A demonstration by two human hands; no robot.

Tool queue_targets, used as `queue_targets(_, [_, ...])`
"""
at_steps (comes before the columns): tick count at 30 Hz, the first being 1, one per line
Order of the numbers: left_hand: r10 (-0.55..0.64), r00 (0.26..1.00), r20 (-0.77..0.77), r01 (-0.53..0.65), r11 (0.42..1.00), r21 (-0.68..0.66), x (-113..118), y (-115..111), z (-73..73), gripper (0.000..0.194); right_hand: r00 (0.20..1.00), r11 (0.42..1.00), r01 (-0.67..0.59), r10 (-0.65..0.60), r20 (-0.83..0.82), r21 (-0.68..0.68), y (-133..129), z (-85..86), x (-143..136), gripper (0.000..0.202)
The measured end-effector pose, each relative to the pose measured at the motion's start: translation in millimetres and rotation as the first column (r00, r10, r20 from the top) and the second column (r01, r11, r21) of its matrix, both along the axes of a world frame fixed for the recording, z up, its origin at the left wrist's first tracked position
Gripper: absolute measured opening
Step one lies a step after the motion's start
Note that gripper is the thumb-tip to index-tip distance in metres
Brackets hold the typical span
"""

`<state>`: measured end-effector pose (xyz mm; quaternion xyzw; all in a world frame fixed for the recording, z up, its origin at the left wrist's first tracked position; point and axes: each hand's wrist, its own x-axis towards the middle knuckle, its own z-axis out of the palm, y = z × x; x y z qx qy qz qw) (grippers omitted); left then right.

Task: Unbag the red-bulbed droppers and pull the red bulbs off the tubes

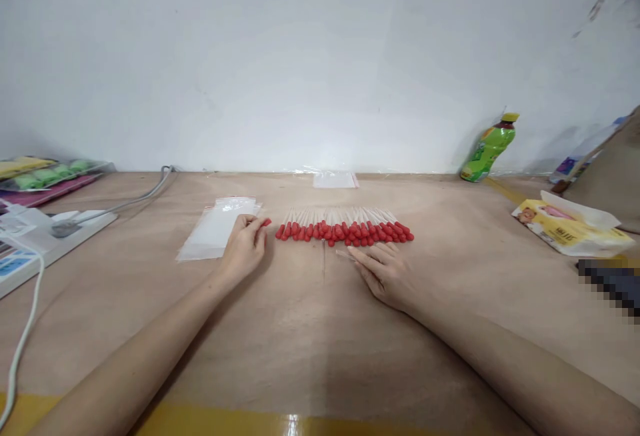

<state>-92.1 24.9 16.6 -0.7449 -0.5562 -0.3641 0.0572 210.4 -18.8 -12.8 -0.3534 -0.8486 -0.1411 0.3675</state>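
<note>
Forearms (155,339) fill our lower corners. Left hand (245,244) pinches something red (267,222); we can't tell what the right hand (387,273) grips. One nudge and our red-tipped sticks (345,229), mid-frame, could roll.

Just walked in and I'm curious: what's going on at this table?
The person's left hand pinches a small red piece beside a row of red-tipped sticks. The right hand is at the row's near side, by a clear strip; whether it holds that is unclear. Plastic bags lie stacked by the left hand.
</note>
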Motion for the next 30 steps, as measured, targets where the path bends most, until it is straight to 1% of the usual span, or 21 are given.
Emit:
queue_targets(2, [0.1, 0.995, 0.004, -0.1, 0.993, -0.071, -11, 5, 3.6, 0.031, 0.995, 0.997, -0.038, 0.032, -0.09, -0.065, -2, 2.5, -8, 0.029])
queue_targets(3, [0.135, 0.991, 0.006, -0.134, 0.986, -0.102, -15, 7, 5.1, 0.033, 0.988, 0.995, -0.061, 0.049, -0.145, -0.081, -3, 4.3, -11, 0.026])
queue_targets(5, [0.172, 0.985, 0.009, -0.168, 0.973, -0.156, -20, 9, 6.7, 0.035, 0.971, 0.993, -0.092, 0.073, -0.229, -0.073, -3, 8.5, -20, 0.019])
queue_targets(6, [0.18, 0.984, 0.009, -0.176, 0.968, -0.179, -21, 9, 6.5, 0.035, 0.968, 0.993, -0.098, 0.081, -0.236, -0.06, -3, 10.8, -24, 0.017])
queue_targets(7, [0.185, 0.983, 0.006, -0.181, 0.964, -0.197, -22, 10, 5.7, 0.035, 0.973, 0.994, -0.098, 0.087, -0.215, -0.042, -3, 12.9, -29, 0.017])
queue_targets(9, [0.183, 0.983, -0.018, -0.183, 0.959, -0.215, -22, 10, 2.5, 0.033, 0.991, 0.996, -0.084, 0.085, -0.103, 0.015, -1, 16.4, -39, 0.018])
queue_targets(12, [0.166, 0.984, -0.06, -0.175, 0.963, -0.204, -21, 10, -3.2, 0.03, 0.994, 0.994, -0.024, 0.012, 0.11, 0.11, 3, 17.9, -54, 0.019])
queue_targets(14, [0.172, 0.983, -0.067, -0.18, 0.972, -0.148, -19, 9, -5.7, 0.028, 0.98, 0.99, 0.046, -0.071, 0.188, 0.135, 5, 16.4, -64, 0.019])
queue_targets(16, [0.177, 0.982, -0.063, -0.18, 0.982, -0.047, -14, 8, -6.9, 0.025, 0.962, 0.986, 0.116, -0.141, 0.232, 0.117, 7, 14.0, -71, 0.016])
queue_targets(18, [0.144, 0.987, -0.067, -0.141, 0.988, 0.06, -6, 5, -7.4, 0.022, 0.948, 0.983, 0.169, -0.183, 0.261, 0.076, 7, 11.7, -76, 0.015])
queue_targets(19, [0.109, 0.991, -0.076, -0.102, 0.99, 0.097, 0, 4, -7.5, 0.02, 0.943, 0.982, 0.184, -0.19, 0.272, 0.049, 7, 10.7, -78, 0.015])
queue_targets(21, [0.018, 0.995, -0.102, -0.005, 0.991, 0.131, 12, 1, -7.2, 0.018, 0.944, 0.98, 0.201, -0.19, 0.271, -0.013, 5, 9.5, -81, 0.016])
queue_targets(23, [-0.072, 0.991, -0.116, 0.087, 0.987, 0.132, 26, -1, -5.7, 0.017, 0.951, 0.976, 0.203, -0.177, 0.251, -0.079, 2, 9.3, -84, 0.021])
queue_targets(26, [-0.164, 0.979, -0.122, 0.179, 0.976, 0.121, 45, -2, -0.4, 0.016, 0.961, 0.962, 0.208, -0.169, 0.219, -0.174, -2, 10.7, -86, 0.039])
queue_targets(28, [-0.177, 0.977, -0.119, 0.189, 0.977, 0.1, 56, 1, 3.6, 0.017, 0.965, 0.95, 0.209, -0.161, 0.209, -0.231, -3, 12.6, -87, 0.051])
queue_targets(30, [-0.163, 0.981, -0.107, 0.171, 0.983, 0.07, 67, 5, 6.1, 0.02, 0.969, 0.939, 0.204, -0.154, 0.193, -0.275, -4, 14.9, -86, 0.055])
